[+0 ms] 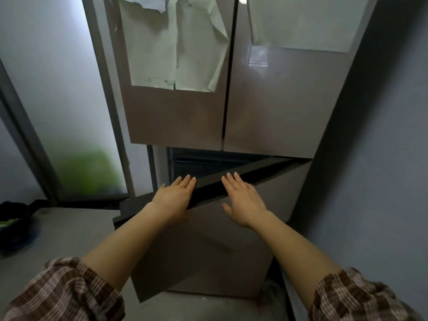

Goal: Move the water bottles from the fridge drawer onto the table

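Fridge drawer with a glossy taupe front and a dark top edge (208, 239), one in number, stands partly pulled out below two upper doors, a left upper door (176, 117) and a right upper door (273, 107). The drawer's interior is dark and its contents cannot be told. Left hand (174, 195): palm down on the dark edge, fingers straight and together, gripping nothing. Right hand (244, 200): laid flat over the edge and front panel, fingers straight, thumb spread. Both forearms are extended. Two hands, one drawer.
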### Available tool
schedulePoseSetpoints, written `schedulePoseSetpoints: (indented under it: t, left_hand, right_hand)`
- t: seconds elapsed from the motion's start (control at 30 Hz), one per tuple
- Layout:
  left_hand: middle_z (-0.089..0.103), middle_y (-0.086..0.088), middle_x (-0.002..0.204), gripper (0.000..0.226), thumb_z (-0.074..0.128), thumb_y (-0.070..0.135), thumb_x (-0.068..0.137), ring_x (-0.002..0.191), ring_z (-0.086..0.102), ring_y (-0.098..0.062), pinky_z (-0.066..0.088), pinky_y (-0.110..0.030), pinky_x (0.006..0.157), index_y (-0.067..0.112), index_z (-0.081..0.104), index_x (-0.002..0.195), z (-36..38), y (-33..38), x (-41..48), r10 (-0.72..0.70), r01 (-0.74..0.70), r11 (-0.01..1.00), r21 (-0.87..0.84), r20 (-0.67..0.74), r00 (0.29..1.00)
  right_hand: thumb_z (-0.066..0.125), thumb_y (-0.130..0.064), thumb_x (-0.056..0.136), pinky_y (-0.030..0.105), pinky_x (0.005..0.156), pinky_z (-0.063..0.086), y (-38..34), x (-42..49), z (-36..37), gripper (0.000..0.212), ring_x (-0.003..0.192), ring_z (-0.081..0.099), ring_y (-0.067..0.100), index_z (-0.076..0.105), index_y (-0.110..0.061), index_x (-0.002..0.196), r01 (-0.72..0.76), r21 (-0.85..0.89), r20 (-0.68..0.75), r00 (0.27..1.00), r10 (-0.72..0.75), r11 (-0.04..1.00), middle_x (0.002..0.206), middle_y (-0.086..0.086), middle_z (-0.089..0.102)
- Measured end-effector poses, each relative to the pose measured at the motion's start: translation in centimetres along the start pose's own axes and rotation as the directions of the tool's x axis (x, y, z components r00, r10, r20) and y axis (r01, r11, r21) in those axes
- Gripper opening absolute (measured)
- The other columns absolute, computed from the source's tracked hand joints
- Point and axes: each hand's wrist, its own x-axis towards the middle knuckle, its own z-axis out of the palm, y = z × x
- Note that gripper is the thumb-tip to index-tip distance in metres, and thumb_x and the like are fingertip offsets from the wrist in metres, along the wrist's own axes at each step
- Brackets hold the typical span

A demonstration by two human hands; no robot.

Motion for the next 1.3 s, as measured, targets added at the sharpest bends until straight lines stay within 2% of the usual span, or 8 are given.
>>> schedulePoseSetpoints:
  t: [0.33, 0.43, 0.5, 0.6, 0.77, 1.03, 1.17, 1.3]
  left_hand:
    - [-0.008, 0.007, 0.161, 0.083, 0.051, 0.040, 0.096, 0.148, -0.011, -0.017, -0.007, -0.038, 0.117, 0.028, -0.008, 0.153, 3.8, -11.3, 10.3, 0.166, -0.166, 0.986, 0.024, -0.279, 0.946]
    - [0.013, 0.002, 0.160, 0.084, 0.058, 0.048, 0.089, 0.147, 0.004, -0.021, 0.002, -0.041, 0.116, 0.026, 0.009, 0.152, 5.7, -13.7, 13.0, 0.262, -0.221, 0.965, 0.143, -0.419, 0.869]
    - [0.023, -0.002, 0.157, 0.079, 0.055, 0.050, 0.087, 0.149, 0.011, -0.024, 0.009, -0.043, 0.121, 0.021, 0.020, 0.152, 6.6, -14.8, 14.5, 0.330, -0.255, 0.943, 0.215, -0.478, 0.814]
    - [0.008, -0.006, 0.162, 0.071, 0.032, 0.050, 0.091, 0.149, -0.002, -0.025, -0.004, -0.041, 0.120, 0.019, 0.015, 0.152, 7.3, -16.0, 16.4, 0.405, -0.281, 0.911, 0.302, -0.523, 0.750]
    - [-0.008, -0.007, 0.162, 0.068, 0.024, 0.045, 0.096, 0.150, -0.006, -0.025, -0.007, -0.040, 0.121, 0.017, 0.003, 0.154, 8.7, -17.6, 19.0, 0.358, -0.238, 0.933, 0.270, -0.633, 0.687]
    - [-0.011, -0.004, 0.162, 0.051, 0.003, 0.029, 0.105, 0.150, -0.011, -0.022, -0.006, -0.038, 0.121, 0.019, -0.003, 0.154, 10.3, -18.6, 21.2, 0.414, -0.231, 0.910, 0.343, -0.749, 0.517]
    - [-0.010, -0.005, 0.162, 0.055, 0.014, 0.030, 0.104, 0.150, -0.009, -0.023, -0.004, -0.039, 0.121, 0.019, -0.002, 0.155, 10.4, -18.3, 21.2, 0.422, -0.216, 0.906, 0.364, -0.748, 0.512]
    - [-0.010, -0.006, 0.162, 0.063, 0.024, 0.032, 0.098, 0.150, -0.010, -0.024, -0.009, -0.039, 0.121, 0.018, -0.001, 0.154, 9.9, -18.3, 20.4, 0.402, -0.207, 0.915, 0.346, -0.740, 0.539]
  right_hand:
    - [0.051, -0.045, 0.095, 0.039, 0.114, 0.021, -3.4, 12.0, 1.8, 0.079, 0.143, 0.020, 0.029, 0.012, -0.006, 0.152, -0.151, -0.166, -0.109, 0.985, 0.134, 0.974, 0.158, 0.013, 0.019]
    - [0.052, -0.044, 0.094, 0.040, 0.112, 0.024, -3.5, 14.2, 2.3, 0.079, 0.141, 0.024, 0.029, 0.015, -0.004, 0.151, -0.185, -0.237, -0.131, 0.979, 0.158, 0.954, 0.156, 0.013, 0.024]
    - [0.058, -0.045, 0.090, 0.041, 0.108, 0.031, -3.3, 14.9, 2.6, 0.078, 0.135, 0.036, 0.029, 0.027, -0.004, 0.148, -0.190, -0.282, -0.169, 0.975, 0.146, 0.940, 0.147, 0.012, 0.039]
    - [0.085, -0.045, 0.063, 0.042, 0.089, 0.050, -2.2, 15.6, 3.0, 0.078, 0.112, 0.058, 0.029, 0.059, -0.007, 0.127, -0.194, -0.324, -0.268, 0.957, 0.107, 0.926, 0.123, 0.011, 0.061]
    - [0.092, -0.016, 0.044, 0.045, 0.085, 0.053, -0.1, 16.9, 4.0, 0.097, 0.115, 0.043, 0.029, 0.045, -0.014, 0.129, -0.115, -0.383, -0.421, 0.905, -0.062, 0.917, 0.127, 0.012, 0.044]
    - [0.095, -0.018, 0.041, 0.040, 0.083, 0.047, 1.8, 18.7, 5.0, 0.094, 0.106, 0.042, 0.027, 0.043, -0.019, 0.120, -0.037, -0.465, -0.383, 0.909, -0.164, 0.884, 0.121, 0.011, 0.039]
    - [0.092, -0.017, 0.049, 0.039, 0.080, 0.051, 1.5, 18.6, 4.7, 0.081, 0.102, 0.043, 0.025, 0.046, -0.018, 0.116, -0.035, -0.359, -0.429, 0.894, -0.132, 0.933, 0.115, 0.008, 0.042]
    - [0.078, -0.028, 0.076, 0.039, 0.082, 0.049, -0.4, 18.2, 2.4, 0.045, 0.101, 0.043, 0.019, 0.057, -0.013, 0.113, 0.053, 0.006, -0.574, 0.818, -0.040, 0.999, 0.111, 0.005, 0.050]
